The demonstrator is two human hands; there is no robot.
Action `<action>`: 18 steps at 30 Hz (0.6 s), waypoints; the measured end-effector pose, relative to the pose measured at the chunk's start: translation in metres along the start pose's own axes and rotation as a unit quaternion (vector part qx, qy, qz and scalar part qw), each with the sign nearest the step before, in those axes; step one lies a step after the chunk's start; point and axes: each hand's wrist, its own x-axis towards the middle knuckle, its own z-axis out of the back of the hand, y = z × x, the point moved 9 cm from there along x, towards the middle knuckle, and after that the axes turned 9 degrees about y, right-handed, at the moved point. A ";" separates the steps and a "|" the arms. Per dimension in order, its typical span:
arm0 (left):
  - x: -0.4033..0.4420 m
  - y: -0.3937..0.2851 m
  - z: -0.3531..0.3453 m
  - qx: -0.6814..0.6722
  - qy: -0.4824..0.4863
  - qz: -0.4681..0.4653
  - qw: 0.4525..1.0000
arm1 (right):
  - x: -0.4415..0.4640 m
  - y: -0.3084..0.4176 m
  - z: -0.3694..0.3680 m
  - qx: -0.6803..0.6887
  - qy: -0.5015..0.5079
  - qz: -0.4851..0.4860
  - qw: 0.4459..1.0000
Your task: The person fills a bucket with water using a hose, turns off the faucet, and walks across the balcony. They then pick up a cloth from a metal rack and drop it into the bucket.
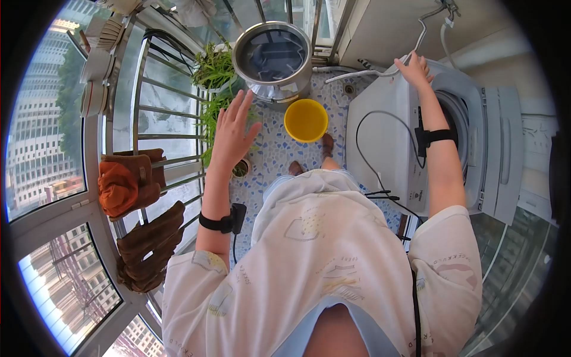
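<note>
My left hand (pixel 234 134) is raised with its fingers stretched out, holding nothing, beside the green plants (pixel 215 68) and just below a large metal pot (pixel 273 62) of dark water. My right hand (pixel 415 71) is at the grey hose (pixel 380 73) near the back of the washing machine (pixel 380 137); its fingers are partly curled around the hose, and some are spread. A yellow bucket (pixel 306 121) stands on the floor just below the pot. The washing machine's lid (pixel 505 154) is up and its drum shows partly behind my right arm.
A metal railing (pixel 169 137) runs along the left, with an orange cloth (pixel 118 187) and brown gloves (pixel 151 250) on it. A small flowerpot (pixel 241 168) stands on the blue-flecked floor. A floor drain (pixel 349 89) lies by the machine. Black cables hang from my arm straps.
</note>
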 end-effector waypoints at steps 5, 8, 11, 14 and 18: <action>-0.015 0.007 0.003 -0.015 -0.009 -0.014 1.000 | -0.033 -0.025 -0.034 0.024 0.029 -0.035 0.999; -0.017 0.009 0.001 -0.016 -0.006 -0.022 1.000 | -0.053 -0.038 -0.051 0.012 0.040 -0.055 0.998; -0.019 0.008 0.001 -0.019 0.001 -0.023 1.000 | -0.078 -0.045 -0.057 -0.026 -0.005 -0.040 0.999; -0.021 0.009 0.001 -0.025 0.003 -0.027 0.999 | -0.095 -0.052 -0.062 -0.122 -0.055 0.007 0.991; -0.022 0.013 -0.003 -0.026 0.011 -0.033 0.999 | -0.120 -0.062 -0.074 -0.153 -0.081 0.044 0.984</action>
